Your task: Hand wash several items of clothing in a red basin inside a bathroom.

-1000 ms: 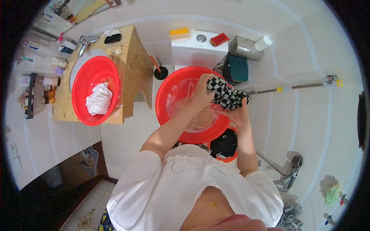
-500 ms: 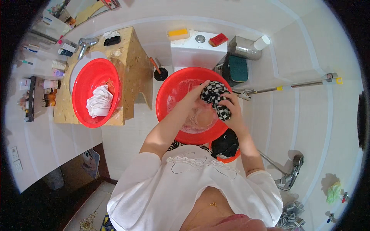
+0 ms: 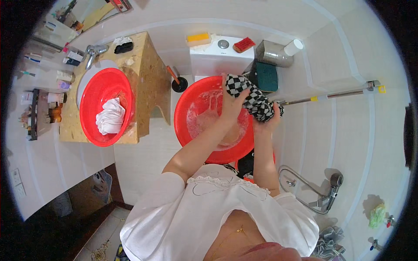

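A wet, bunched black-and-white checkered cloth (image 3: 257, 102) stretches between my two hands above the right side of a large red basin (image 3: 181, 114). My left hand (image 3: 234, 102) is wrapped round its far left end. Nearer the right rim, my right hand (image 3: 268, 124) grips the other end from below. Foamy, soapy water (image 3: 204, 117) lies in the basin, which stands in front of the white toilet tank.
On the stone-patterned counter (image 3: 143, 87), a second red basin (image 3: 89, 106) holds a white cloth (image 3: 110, 117). A dark garment (image 3: 246, 164) lies in a red container behind my right forearm. A plunger (image 3: 179, 84) stands between counter and basin; a metal pole (image 3: 344, 94) crosses on the right.
The checkered cloth has gone from a bunch to a longer twisted length. My right hand has moved right and slightly down; my left hand has shifted a little along the cloth.
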`<state>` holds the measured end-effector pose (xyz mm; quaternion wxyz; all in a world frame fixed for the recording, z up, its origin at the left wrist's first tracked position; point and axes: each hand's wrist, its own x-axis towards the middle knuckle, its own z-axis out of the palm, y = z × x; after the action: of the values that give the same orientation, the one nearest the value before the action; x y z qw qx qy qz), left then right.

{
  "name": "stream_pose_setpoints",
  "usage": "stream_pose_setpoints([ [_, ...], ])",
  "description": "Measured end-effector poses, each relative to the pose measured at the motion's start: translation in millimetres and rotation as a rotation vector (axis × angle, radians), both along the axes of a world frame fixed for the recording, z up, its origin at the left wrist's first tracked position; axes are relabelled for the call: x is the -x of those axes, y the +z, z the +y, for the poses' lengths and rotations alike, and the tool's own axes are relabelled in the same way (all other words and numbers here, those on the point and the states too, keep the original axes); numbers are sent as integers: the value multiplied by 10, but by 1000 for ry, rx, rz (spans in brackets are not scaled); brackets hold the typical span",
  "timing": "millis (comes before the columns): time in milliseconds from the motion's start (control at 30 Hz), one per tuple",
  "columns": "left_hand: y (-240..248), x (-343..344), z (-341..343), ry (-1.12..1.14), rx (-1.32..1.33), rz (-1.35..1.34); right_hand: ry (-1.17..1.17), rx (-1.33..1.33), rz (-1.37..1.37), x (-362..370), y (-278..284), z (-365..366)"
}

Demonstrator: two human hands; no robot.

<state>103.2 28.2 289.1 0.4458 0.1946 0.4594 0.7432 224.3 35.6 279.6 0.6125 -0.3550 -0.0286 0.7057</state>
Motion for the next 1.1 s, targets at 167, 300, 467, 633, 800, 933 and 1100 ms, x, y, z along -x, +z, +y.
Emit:
stream_pose_setpoints([
  [167, 5, 51, -71, -92, 24, 409, 74, 65, 34, -156, -390, 155],
  [300, 121, 72, -131, -104, -165, 882, 270, 103, 122, -202, -423, 193],
  [467, 157, 36, -151, -93, -519, 1186, 518, 135, 27, -12, 20, 251],
  [633, 384, 4, -169, -108, -760, 1458, 851, 124, 19, -68, 74, 541],
  [800, 412, -12, -181, -122, -892, 1603, 1073, 127, -190, 15, 216, 808],
  [933, 371, -38, -113, -81, -988, 1709, 1228, 68, -471, 145, 493, 976],
  [1100, 230, -94, -98, -37, -1050, 1787, 1337, -145, -858, 279, 671, 1067],
])
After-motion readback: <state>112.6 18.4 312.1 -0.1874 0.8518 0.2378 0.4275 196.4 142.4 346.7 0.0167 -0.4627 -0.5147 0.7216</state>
